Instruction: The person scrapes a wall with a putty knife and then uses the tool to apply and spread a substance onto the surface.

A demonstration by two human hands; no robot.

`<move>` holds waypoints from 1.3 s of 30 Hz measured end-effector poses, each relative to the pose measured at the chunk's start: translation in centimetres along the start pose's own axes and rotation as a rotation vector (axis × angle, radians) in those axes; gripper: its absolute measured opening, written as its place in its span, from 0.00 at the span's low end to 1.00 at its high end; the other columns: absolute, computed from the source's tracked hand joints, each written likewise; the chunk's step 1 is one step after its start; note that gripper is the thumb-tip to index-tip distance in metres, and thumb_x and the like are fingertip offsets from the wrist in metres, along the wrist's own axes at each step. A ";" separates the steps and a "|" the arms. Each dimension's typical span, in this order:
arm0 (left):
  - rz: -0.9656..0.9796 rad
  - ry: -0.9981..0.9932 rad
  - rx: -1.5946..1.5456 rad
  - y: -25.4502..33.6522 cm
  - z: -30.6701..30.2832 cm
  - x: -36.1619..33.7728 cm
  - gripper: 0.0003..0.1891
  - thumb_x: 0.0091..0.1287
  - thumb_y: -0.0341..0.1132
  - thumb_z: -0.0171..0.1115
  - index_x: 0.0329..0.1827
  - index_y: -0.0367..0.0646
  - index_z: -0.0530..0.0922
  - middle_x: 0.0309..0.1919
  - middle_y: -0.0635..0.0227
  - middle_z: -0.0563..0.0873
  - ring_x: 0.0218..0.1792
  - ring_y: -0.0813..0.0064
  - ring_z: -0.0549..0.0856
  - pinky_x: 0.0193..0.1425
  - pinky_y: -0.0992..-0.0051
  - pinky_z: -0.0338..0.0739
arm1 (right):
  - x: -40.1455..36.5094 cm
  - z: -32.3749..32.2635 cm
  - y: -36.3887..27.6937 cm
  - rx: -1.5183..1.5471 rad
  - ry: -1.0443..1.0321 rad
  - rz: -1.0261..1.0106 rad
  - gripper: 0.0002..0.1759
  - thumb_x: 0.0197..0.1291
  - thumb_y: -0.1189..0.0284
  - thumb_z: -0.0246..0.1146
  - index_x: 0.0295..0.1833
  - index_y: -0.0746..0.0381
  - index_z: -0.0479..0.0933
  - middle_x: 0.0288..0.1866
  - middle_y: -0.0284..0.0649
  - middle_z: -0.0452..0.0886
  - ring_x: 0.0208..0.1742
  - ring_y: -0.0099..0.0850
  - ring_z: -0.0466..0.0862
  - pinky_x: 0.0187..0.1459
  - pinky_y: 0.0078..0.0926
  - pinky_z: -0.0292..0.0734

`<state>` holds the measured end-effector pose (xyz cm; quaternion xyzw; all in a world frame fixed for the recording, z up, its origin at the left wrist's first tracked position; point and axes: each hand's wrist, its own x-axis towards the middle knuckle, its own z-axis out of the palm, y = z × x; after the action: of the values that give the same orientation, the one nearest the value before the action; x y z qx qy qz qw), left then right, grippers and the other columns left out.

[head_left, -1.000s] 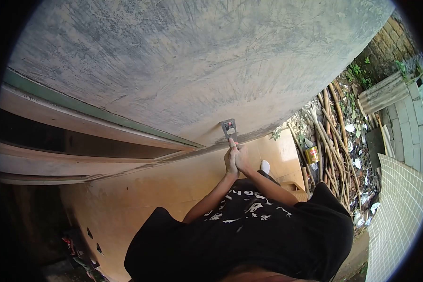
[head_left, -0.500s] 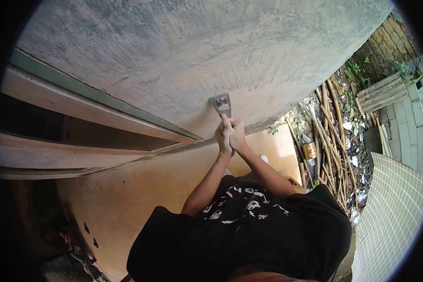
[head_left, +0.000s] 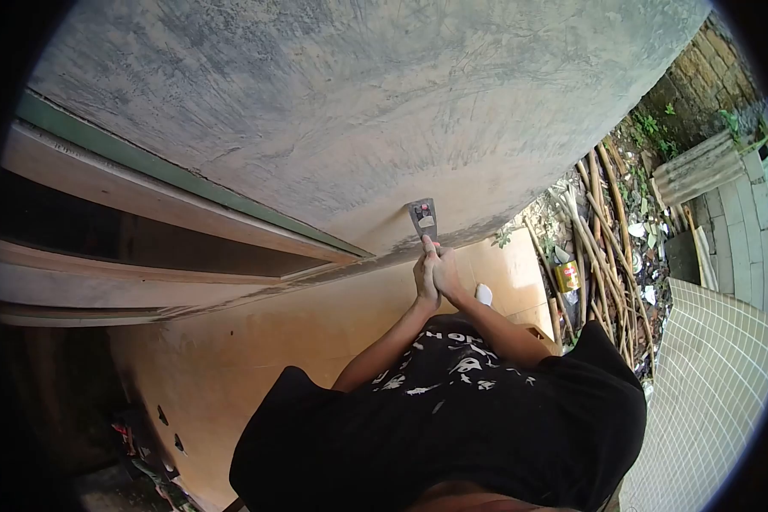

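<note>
A scraper with a broad grey metal blade lies against the lower part of the plastered wall. Pale residue sticks to the blade, and a bit of red shows at its handle. My left hand is closed around the handle. Pressed against it, my right hand is closed on the same handle. Fingers cover most of the grip. The wall is grey higher up and paler, with streaky scrape marks, around the blade.
A window frame with a green edge runs along the left. Orange tiles cover the floor below. On the right lie bamboo poles, a yellow can and litter. A white gridded panel stands at lower right.
Both hands and the scraper have moved down the wall, closer to my body, and slightly to the right. The grip looks the same.
</note>
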<state>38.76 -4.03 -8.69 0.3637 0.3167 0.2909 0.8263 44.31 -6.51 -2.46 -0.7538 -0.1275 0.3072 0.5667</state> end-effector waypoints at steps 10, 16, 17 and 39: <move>0.103 -0.005 0.040 -1.5 -0.3 0.5 0.24 0.67 0.48 0.51 0.54 0.36 0.73 0.41 0.67 0.78 0.44 0.75 0.78 0.49 0.75 0.72 | 1.1 0.3 2.7 -0.022 -0.031 -0.023 0.35 0.63 0.48 0.56 0.18 0.69 0.72 0.13 0.43 0.69 0.18 0.28 0.70 0.26 0.35 0.67; 0.058 -0.072 -0.026 -1.4 0.1 1.0 0.24 0.67 0.52 0.49 0.53 0.39 0.70 0.37 0.65 0.78 0.38 0.72 0.79 0.41 0.73 0.74 | 0.5 -0.5 0.5 -0.087 -0.054 0.053 0.34 0.63 0.48 0.57 0.17 0.69 0.73 0.12 0.44 0.69 0.17 0.29 0.70 0.24 0.37 0.68; 0.049 -0.083 -0.040 -1.2 0.3 0.8 0.24 0.67 0.52 0.48 0.53 0.39 0.70 0.36 0.64 0.77 0.37 0.71 0.79 0.40 0.72 0.74 | 0.6 -0.4 1.0 -0.087 -0.053 0.056 0.34 0.63 0.48 0.57 0.17 0.69 0.73 0.12 0.44 0.69 0.17 0.29 0.70 0.24 0.37 0.68; -0.072 -0.002 -0.116 0.8 1.9 -1.0 0.26 0.66 0.56 0.47 0.52 0.40 0.68 0.35 0.62 0.76 0.35 0.68 0.80 0.37 0.70 0.77 | 0.7 -0.1 1.9 -0.029 -0.058 0.061 0.35 0.64 0.50 0.57 0.15 0.69 0.71 0.11 0.39 0.69 0.16 0.25 0.70 0.21 0.33 0.65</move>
<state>39.30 -5.03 -6.74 0.3041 0.3115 0.2786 0.8561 44.62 -6.79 -4.45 -0.7564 -0.1251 0.3441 0.5420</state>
